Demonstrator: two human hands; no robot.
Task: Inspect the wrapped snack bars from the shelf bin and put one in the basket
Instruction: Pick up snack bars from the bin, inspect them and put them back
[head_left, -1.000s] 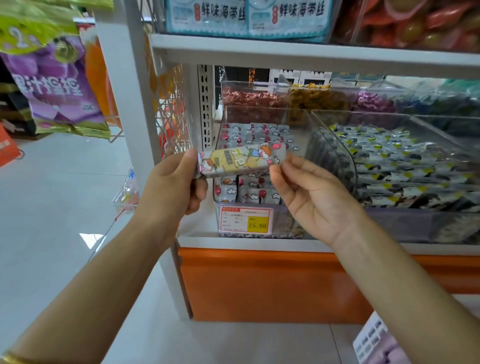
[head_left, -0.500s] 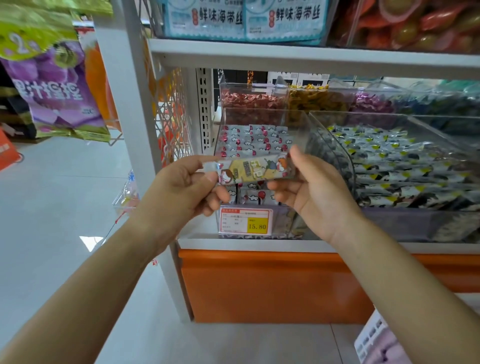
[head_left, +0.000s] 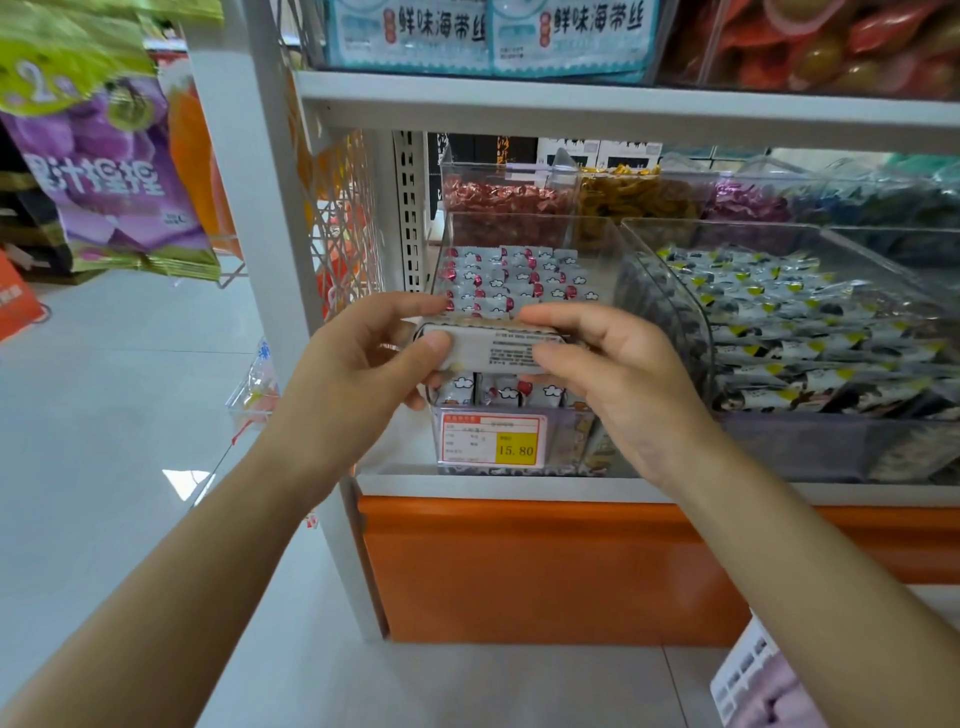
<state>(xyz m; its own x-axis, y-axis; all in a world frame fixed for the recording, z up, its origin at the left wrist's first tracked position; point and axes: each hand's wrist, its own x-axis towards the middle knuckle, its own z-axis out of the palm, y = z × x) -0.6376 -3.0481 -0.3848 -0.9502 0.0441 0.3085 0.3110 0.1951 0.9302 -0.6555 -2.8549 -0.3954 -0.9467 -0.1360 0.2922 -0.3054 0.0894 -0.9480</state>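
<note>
at the far left of the aisle a purple snack bag (head_left: 104, 171) hangs above the pale floor (head_left: 104, 415), with a white shelf post (head_left: 244, 208) standing just to its right. in front of the shelf (head_left: 519, 486) the person's left hand (head_left: 358, 379) grips the left end of a snack bar (head_left: 498, 349), thumb pressed on the near face and fingers curled over the top and behind. the snack bar lies level between both hands, held in the air just in front of the clear bin (head_left: 524, 223), its pale side with small printed text turned to the camera. the right hand (head_left: 623, 384) pinches the right end the same way, thumb on the near face and forefinger over the top edge. behind the hands the bin holds more wrapped snack bars (head_left: 514, 275) printed with clouds and red dots, and a red and yellow price tag (head_left: 493, 439) reading 15.80 sits on the bin's front. further back stand bins of red sweets (head_left: 498, 197) and yellow sweets (head_left: 634, 200). to the right a second clear bin (head_left: 670, 291) touches the first and is filled with black, white and yellow packets (head_left: 779, 322). below the shelf runs an orange base panel (head_left: 545, 566). on the upper shelf (head_left: 571, 111) stand blue and white packs (head_left: 483, 36).
</note>
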